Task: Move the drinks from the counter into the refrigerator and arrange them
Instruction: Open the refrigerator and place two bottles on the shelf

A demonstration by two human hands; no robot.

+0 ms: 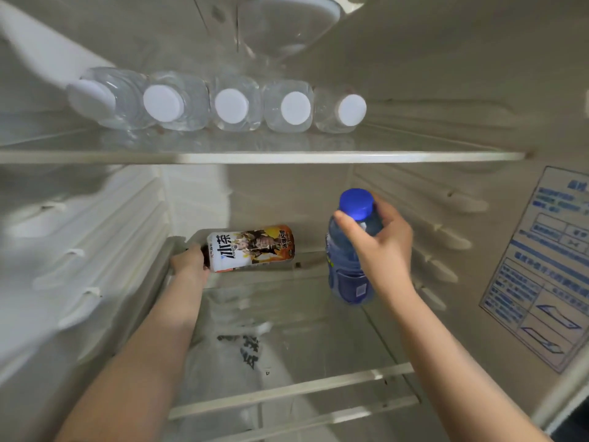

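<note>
Fridge (414, 74) interior, head view, door open. Upper shelf (287, 157): five clear water bottles (231, 105) lie on their sides in a row, touching one another, white caps toward the front edge. The row runs from the left end to about the middle-right; the right end of the shelf is bare.

Left hand (191, 261) reaches to the back left corner of the lower shelf (318, 317). Its fingers curl round the cap end of a tea bottle (251, 247). The tea bottle lies on its side along the back edge, base pointing right, label facing up and forward.

Right hand (379, 247) grips a blue bottle (345, 275) at the neck and shoulder, thumb and fingers wrapped just under the blue cap (356, 204). The blue bottle stands roughly upright, slightly tilted, over the right half of the lower shelf and near the tea bottle's base but apart from it. Cannot tell if its bottom touches the glass.

A white plastic bag (236, 346) with dark print shows through the lower shelf, underneath it. A printed sticker (541, 266) is on the right wall. A round lamp cover (287, 23) sits at the top.
</note>
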